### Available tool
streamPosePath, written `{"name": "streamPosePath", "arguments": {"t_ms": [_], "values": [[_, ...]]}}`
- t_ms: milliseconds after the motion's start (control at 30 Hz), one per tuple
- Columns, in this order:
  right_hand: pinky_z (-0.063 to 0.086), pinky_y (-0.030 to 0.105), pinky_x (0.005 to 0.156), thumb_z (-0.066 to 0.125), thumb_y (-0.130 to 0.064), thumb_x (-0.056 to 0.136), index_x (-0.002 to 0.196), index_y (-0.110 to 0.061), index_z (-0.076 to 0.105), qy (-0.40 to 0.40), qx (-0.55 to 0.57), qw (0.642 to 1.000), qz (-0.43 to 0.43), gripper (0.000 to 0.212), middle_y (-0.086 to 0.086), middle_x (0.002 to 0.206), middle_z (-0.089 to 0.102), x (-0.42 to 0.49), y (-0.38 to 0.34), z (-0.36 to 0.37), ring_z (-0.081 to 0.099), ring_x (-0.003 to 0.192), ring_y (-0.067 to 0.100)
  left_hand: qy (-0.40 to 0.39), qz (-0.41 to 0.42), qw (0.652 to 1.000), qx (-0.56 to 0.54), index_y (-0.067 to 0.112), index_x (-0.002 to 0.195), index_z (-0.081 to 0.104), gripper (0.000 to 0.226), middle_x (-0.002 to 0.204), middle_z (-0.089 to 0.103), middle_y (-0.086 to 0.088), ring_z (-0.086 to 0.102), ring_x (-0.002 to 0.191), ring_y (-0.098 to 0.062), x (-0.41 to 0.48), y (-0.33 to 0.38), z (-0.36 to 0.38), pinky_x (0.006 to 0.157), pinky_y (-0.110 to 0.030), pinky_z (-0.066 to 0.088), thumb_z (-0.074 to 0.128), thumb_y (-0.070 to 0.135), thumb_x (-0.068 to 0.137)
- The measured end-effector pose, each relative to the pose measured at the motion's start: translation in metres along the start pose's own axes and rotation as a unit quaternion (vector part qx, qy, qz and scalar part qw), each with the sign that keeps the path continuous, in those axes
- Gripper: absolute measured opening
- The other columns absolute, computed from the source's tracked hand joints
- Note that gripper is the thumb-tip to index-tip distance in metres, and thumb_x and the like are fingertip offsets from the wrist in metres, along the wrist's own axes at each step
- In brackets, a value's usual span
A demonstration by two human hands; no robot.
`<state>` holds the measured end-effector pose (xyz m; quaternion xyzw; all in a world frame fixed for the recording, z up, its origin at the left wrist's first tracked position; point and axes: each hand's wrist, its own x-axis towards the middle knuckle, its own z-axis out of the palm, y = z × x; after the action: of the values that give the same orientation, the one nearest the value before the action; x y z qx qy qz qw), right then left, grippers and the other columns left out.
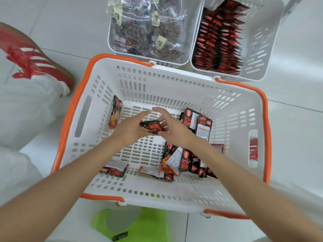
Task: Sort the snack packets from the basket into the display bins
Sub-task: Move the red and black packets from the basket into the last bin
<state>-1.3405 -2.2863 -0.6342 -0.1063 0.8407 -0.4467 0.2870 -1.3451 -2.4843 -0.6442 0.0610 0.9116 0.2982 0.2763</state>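
The small black-and-red foil snack packet [151, 128] sits low inside the white slotted plastic basket with orange rim [174, 84], between your 2 hands. Your right hand [174, 132] has its grip pinching 1 end; your left hand [130, 128] presses the other, fingers nearly straight. Lifted so, it may slip back. Beyond, aim for the white bin of red-black packets [262, 41], not the white bin of clear nut bags [194, 28].
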Motion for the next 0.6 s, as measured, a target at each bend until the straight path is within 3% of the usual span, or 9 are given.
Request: {"name": "streamPosePath", "arguments": {"t_ms": [33,100,167,267,333,433,533,600], "values": [[0.052,0.032,0.089,0.061,-0.004,0.092,0.151,-0.035,0.017,-0.003,0.001,1.000,0.011,0.080,0.003,0.133,0.050,-0.013,0.003,-0.007,0.062,0.101,0.008,-0.016,-0.014,0.999,-0.040,0.020,0.125,0.062,0.045,0.103,0.070,0.004,0.069,0.089,-0.019,0.002,0.003,0.003,0.087,-0.042,0.054,0.077,0.028,0.084],[0.043,0.030,0.102,0.065,-0.011,0.091,0.155,-0.032,0.008,-0.031,-0.063,0.996,0.053,0.089,0.004,0.149,0.041,-0.033,0.021,-0.018,0.055,0.116,0.021,-0.011,-0.046,0.994,-0.094,0.012,0.104,0.069,0.023,0.094,0.072,-0.003,0.069,0.085,-0.022,0.002,0.004,0.006,0.083,-0.042,0.055,0.076,0.025,0.086],[0.031,0.032,0.110,0.068,-0.012,0.087,0.156,-0.032,0.007,-0.107,-0.139,0.979,0.100,0.094,0.003,0.159,0.027,-0.046,0.044,-0.019,0.039,0.135,0.019,-0.004,-0.081,0.982,-0.173,0.009,0.103,0.068,0.022,0.096,0.072,-0.007,0.069,0.090,-0.024,0.000,0.001,0.007,0.083,-0.038,0.054,0.074,0.022,0.087],[0.001,0.047,0.121,0.074,-0.018,0.081,0.156,-0.031,0.001,-0.214,-0.307,0.922,0.104,0.105,0.001,0.164,0.007,-0.056,0.071,0.005,-0.003,0.151,0.023,0.001,-0.099,0.963,-0.250,0.014,0.101,0.065,0.012,0.092,0.069,0.001,0.067,0.093,-0.021,-0.007,0.004,0.007,0.076,-0.030,0.049,0.070,0.017,0.090],[-0.007,0.053,0.118,0.074,-0.024,0.082,0.155,-0.025,0.013,-0.207,-0.432,0.877,0.048,0.096,0.007,0.162,0.014,-0.056,0.081,0.021,-0.005,0.150,0.030,0.010,-0.110,0.958,-0.266,0.024,0.100,0.058,0.013,0.089,0.060,0.012,0.061,0.091,-0.011,-0.011,0.005,0.007,0.080,-0.027,0.042,0.067,0.018,0.093],[0.001,0.054,0.120,0.073,-0.032,0.083,0.140,-0.022,0.044,-0.165,-0.472,0.866,-0.001,0.065,0.007,0.146,0.040,-0.047,0.083,0.017,0.012,0.146,0.034,0.011,-0.131,0.948,-0.289,0.025,0.113,0.053,0.024,0.100,0.060,0.008,0.058,0.108,-0.016,-0.016,0.001,0.006,0.095,-0.031,0.040,0.066,0.020,0.094],[0.024,0.046,0.114,0.075,-0.034,0.082,0.127,-0.019,0.061,-0.136,-0.351,0.926,0.018,0.050,0.005,0.126,0.057,-0.034,0.078,-0.001,0.033,0.133,0.031,0.022,-0.165,0.935,-0.313,0.016,0.131,0.049,0.042,0.112,0.060,0.007,0.051,0.124,-0.022,-0.016,-0.004,0.004,0.103,-0.034,0.038,0.066,0.022,0.094],[0.035,0.044,0.105,0.075,-0.033,0.083,0.118,-0.014,0.067,-0.091,-0.257,0.962,0.013,0.040,0.007,0.118,0.061,-0.030,0.070,-0.010,0.045,0.118,0.030,0.022,-0.195,0.927,-0.319,0.013,0.148,0.032,0.069,0.144,0.047,-0.002,0.038,0.139,-0.026,-0.014,-0.011,0.003,0.113,-0.041,0.033,0.068,0.030,0.092]]}}
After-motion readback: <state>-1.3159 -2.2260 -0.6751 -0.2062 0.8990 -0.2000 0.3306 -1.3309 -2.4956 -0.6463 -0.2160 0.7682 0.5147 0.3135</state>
